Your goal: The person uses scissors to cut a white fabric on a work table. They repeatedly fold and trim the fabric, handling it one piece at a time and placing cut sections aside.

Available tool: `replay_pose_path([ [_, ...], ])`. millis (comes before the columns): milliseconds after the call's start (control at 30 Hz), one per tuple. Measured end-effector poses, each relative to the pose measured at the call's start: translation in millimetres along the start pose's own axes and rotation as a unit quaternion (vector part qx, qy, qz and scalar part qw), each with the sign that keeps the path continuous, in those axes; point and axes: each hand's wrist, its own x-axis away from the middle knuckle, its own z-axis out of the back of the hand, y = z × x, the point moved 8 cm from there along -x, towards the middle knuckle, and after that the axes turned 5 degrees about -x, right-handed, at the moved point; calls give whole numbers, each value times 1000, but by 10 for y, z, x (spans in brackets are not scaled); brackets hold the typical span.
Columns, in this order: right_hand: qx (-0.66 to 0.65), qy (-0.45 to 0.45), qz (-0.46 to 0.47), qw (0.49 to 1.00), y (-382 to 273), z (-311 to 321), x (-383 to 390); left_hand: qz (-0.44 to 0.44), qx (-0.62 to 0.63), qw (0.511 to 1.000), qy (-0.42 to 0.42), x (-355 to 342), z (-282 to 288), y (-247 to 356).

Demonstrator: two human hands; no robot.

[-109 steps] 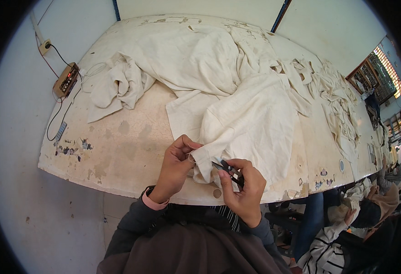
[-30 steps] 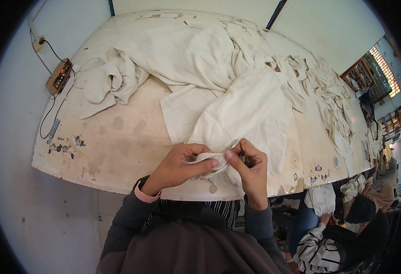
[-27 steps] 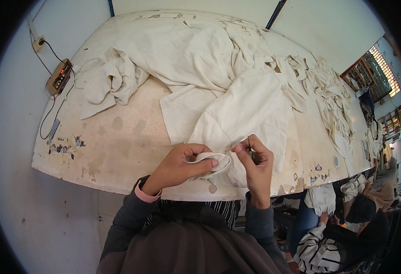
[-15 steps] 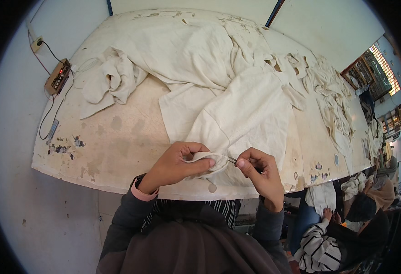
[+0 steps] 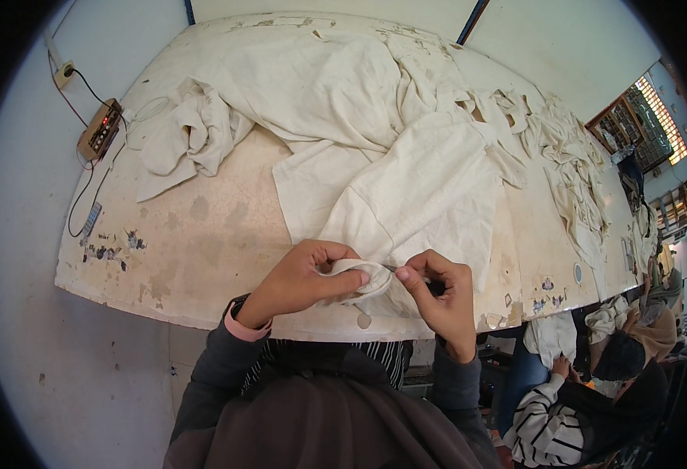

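A cream garment [image 5: 414,184] lies spread on the table, with one narrow end drawn to the near edge. My left hand [image 5: 304,280] is closed on that gathered cloth end [image 5: 371,283], its thumb lying on top of the fold. My right hand [image 5: 441,293], just to the right, pinches a small thin-tipped metal tool [image 5: 391,269]. The tool's tip meets the right side of the fold. My fingers hide most of the tool, so its exact kind is unclear.
More crumpled cream cloth [image 5: 191,133] lies at the left and along the right of the worn table [image 5: 226,227]. A wooden electrical box [image 5: 100,131] with cables sits by the left wall. At lower right, a person in a striped sleeve [image 5: 548,426] handles pale cloth.
My right hand has moved slightly left, bringing the metal tool against the held fold; less of the tool shows. My left hand keeps its hold in nearly the same place.
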Motion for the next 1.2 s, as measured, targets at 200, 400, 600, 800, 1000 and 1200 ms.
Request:
replay_pose_path([
  [200,141,52,104,983,-275,61,62,21,48,999,11,-8,22,-39],
  [400,258,69,238,934,-554,-93,190,10,52,999,7,-37,39,-87],
  [600,355,96,269,890,-523,-196,225,7,55,998,3,-18,5,-87],
  [800,342,105,278,891,-522,-160,244,13,64,998,5,-21,-10,-92],
  [1000,107,84,189,973,-387,-51,198,-10,54,998,-31,80,-183,-64],
  [1200,8,-97,64,993,80,44,220,-40,64,996,-43,35,-62,-33],
])
